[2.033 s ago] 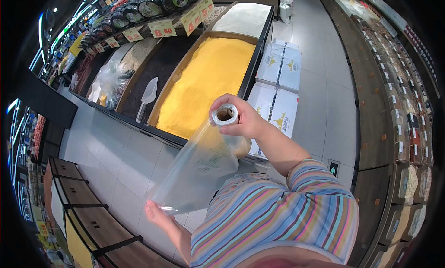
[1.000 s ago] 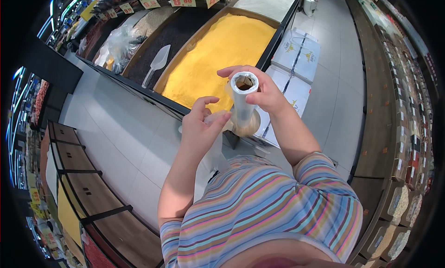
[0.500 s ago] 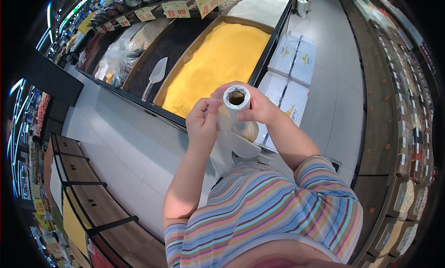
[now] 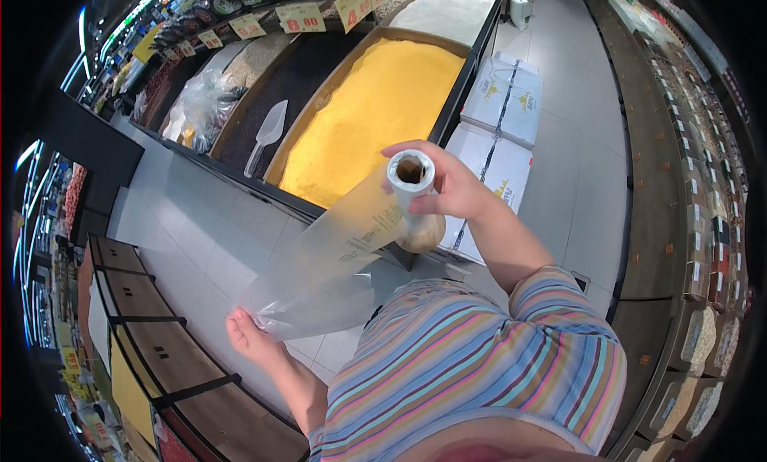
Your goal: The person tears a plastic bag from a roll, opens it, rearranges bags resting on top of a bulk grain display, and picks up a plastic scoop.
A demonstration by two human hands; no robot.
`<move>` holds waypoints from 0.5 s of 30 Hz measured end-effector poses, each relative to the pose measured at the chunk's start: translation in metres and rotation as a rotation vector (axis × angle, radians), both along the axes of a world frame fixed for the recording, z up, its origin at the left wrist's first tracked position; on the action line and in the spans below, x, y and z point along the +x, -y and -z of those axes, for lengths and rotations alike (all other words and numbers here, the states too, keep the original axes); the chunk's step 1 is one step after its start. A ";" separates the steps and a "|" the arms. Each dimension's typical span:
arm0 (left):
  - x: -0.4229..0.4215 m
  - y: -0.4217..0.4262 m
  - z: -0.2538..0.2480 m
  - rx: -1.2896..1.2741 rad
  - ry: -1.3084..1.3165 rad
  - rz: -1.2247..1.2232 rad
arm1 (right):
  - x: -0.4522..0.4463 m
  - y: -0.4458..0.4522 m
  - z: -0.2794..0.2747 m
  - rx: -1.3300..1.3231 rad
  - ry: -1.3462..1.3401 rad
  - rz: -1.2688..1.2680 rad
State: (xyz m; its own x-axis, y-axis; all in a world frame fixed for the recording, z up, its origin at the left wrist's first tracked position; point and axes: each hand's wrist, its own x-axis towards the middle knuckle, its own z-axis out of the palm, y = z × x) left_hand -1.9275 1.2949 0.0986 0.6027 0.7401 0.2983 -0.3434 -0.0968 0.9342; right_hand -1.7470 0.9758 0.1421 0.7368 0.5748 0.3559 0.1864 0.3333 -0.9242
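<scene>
My right hand [image 4: 447,182] is wrapped round the upper end of a roll of clear plastic bags [image 4: 411,174], its hollow core facing up. A see-through bag [image 4: 319,262] with faint print stretches from the roll down to the lower left. Its far end is pinched in my left hand [image 4: 249,333], fingers closed. Behind the roll lies a bin of yellow grain [image 4: 383,103]. A clear scoop [image 4: 270,126] rests on the dark grain in the bin to its left.
White cartons [image 4: 491,170] stand on the floor right of the grain bins. Wooden shelving [image 4: 184,358] curves along the lower left. Another long shelf [image 4: 651,222] with packed goods runs down the right. A crumpled plastic bag [image 4: 200,103] lies in the left bins.
My left hand has moved from beside the roll down to the lower left, drawing a length of bag out between both hands. My right hand has stayed on the roll.
</scene>
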 end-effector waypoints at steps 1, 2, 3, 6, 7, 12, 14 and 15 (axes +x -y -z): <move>-0.011 -0.011 0.007 0.007 -0.010 -0.033 | 0.000 0.000 -0.002 0.013 0.006 -0.014; -0.021 -0.019 0.011 0.014 -0.018 -0.064 | 0.001 0.000 -0.002 0.026 0.016 -0.025; -0.031 -0.023 0.012 -0.001 -0.029 -0.109 | 0.002 0.000 -0.001 0.043 0.029 -0.025; -0.047 -0.027 0.011 -0.045 -0.035 -0.181 | 0.007 -0.001 -0.003 0.078 0.078 -0.027; -0.051 -0.027 0.009 -0.059 -0.033 -0.169 | 0.008 -0.002 -0.005 0.082 0.088 -0.035; -0.063 -0.037 0.016 -0.070 -0.012 -0.162 | 0.012 -0.005 -0.008 0.081 0.124 -0.051; -0.062 -0.034 0.014 -0.066 -0.018 -0.190 | 0.012 -0.004 -0.009 0.080 0.132 -0.045; -0.062 -0.034 0.014 -0.080 -0.026 -0.223 | 0.012 -0.004 -0.009 0.078 0.129 -0.052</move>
State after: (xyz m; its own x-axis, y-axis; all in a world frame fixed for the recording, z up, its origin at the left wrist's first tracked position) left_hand -1.9897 1.3290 0.0841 0.4287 0.8763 0.2199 -0.2977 -0.0928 0.9501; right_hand -1.7345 0.9802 0.1510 0.6520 0.5783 0.4904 0.2823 0.4152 -0.8648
